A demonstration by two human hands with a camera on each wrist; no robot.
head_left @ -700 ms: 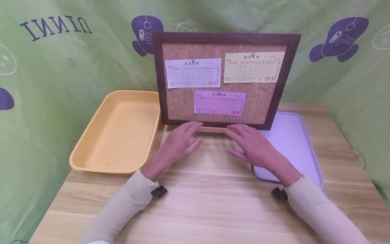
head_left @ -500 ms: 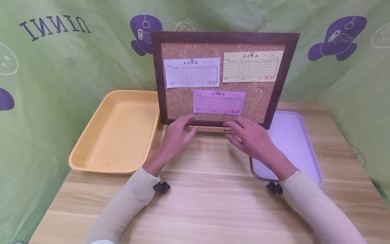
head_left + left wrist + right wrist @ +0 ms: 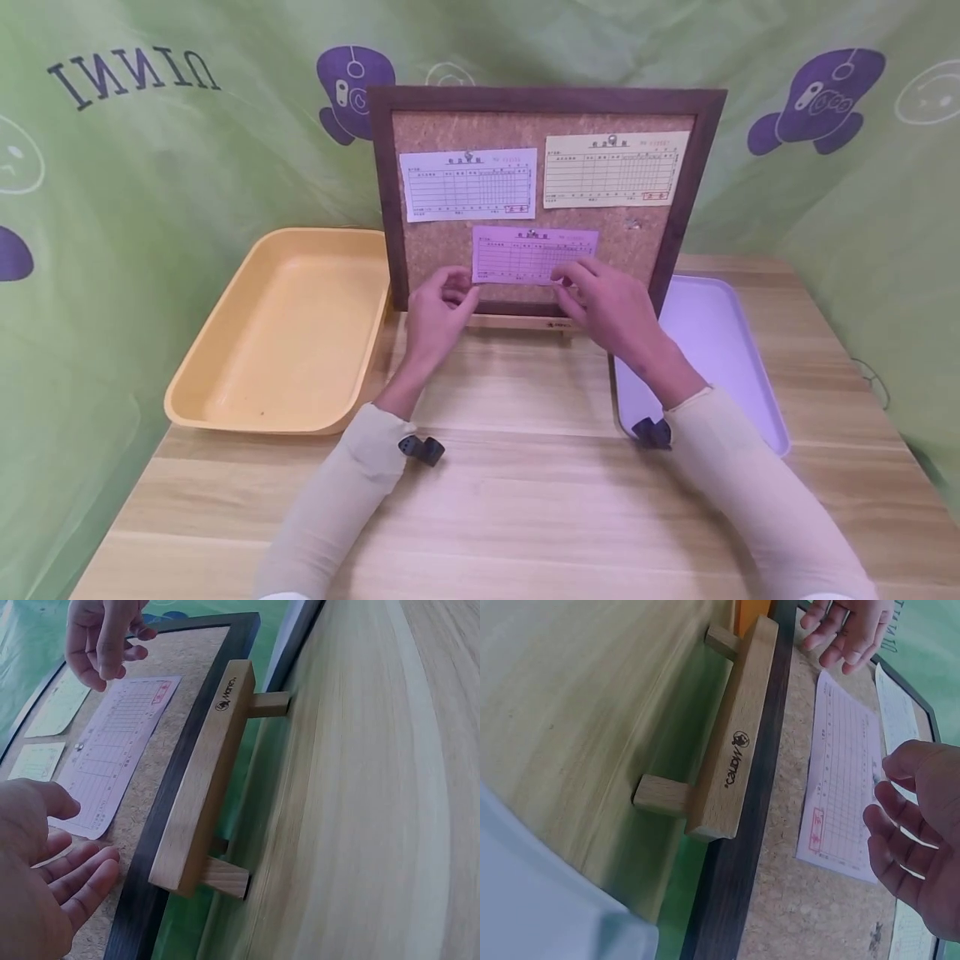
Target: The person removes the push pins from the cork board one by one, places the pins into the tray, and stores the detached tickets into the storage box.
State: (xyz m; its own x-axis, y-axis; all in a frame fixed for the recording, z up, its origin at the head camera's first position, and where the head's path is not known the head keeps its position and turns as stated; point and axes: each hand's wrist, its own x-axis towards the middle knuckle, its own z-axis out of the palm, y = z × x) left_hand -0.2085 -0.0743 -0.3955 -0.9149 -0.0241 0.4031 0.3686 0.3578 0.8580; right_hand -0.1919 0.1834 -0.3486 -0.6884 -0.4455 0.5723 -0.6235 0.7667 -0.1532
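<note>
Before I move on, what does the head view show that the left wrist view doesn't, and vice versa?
Only head: the yellow tray and beige sleeves.

Only left wrist: both wooden feet clearly; the head view gives a sliver of one at most.

Both: the cork board, purple slip, wooden bar, left hand and right hand.

green backdrop [image 3: 247, 158] | purple printed figures [image 3: 828, 96] | 1 wood-grain table [image 3: 517, 508]
</note>
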